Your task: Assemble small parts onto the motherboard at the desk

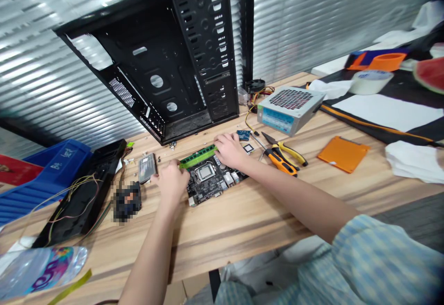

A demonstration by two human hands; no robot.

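Note:
A dark motherboard point(210, 185) lies on the wooden table in front of me, its silver processor point(205, 171) showing in the socket. Along its far edge runs a green RAM stick point(197, 156), standing at the bright green slots. My left hand point(171, 179) is closed at the stick's left end, fingers curled over it. At the right end, my right hand point(229, 150) grips with bent fingers; its fingertips are partly hidden. Whether the stick is fully seated in the slot I cannot tell.
Behind the board stands an open black computer case point(166, 64). To the right are a power supply point(291, 108), pliers point(287, 150), an orange screwdriver point(277, 159) and an orange plate point(343, 153). At left lie a drive point(147, 167), a black panel point(83, 198) and a bottle point(45, 268).

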